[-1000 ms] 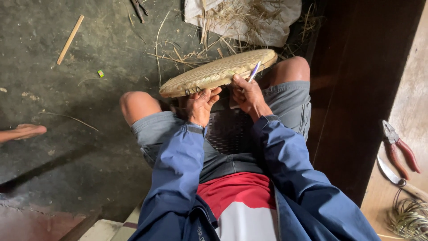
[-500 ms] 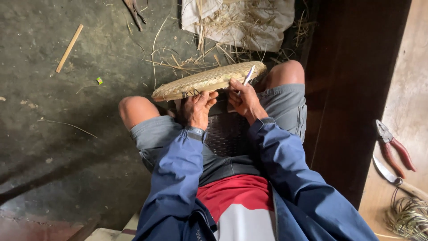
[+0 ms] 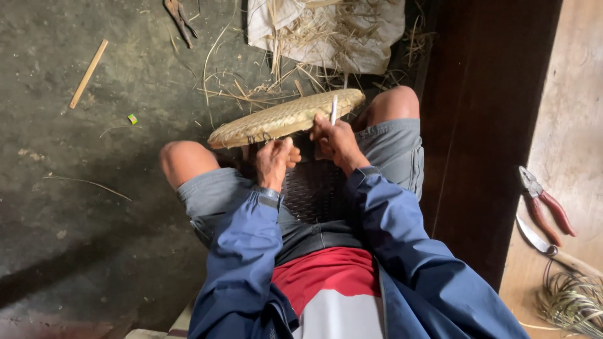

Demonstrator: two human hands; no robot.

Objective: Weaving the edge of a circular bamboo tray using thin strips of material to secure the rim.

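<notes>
- Head view: the woven bamboo tray point(image 3: 286, 117) lies tilted across the person's knees; the left hand point(image 3: 274, 162) has its grip clenched on the near rim – a slip there could tip it to the floor point(image 3: 81, 188).
- The right hand point(image 3: 336, 141) grasps a thin white tool point(image 3: 333, 108) at the rim – forced, it could split a strand or jab the left fingers.

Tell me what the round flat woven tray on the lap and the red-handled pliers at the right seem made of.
The round flat woven tray looks like split bamboo or straw: pale tan, matte strips in a tight weave, matching the loose dry stalks behind it. The red-handled pliers look like dull grey metal at the head, with smooth red grips, probably plastic or rubber.
</notes>
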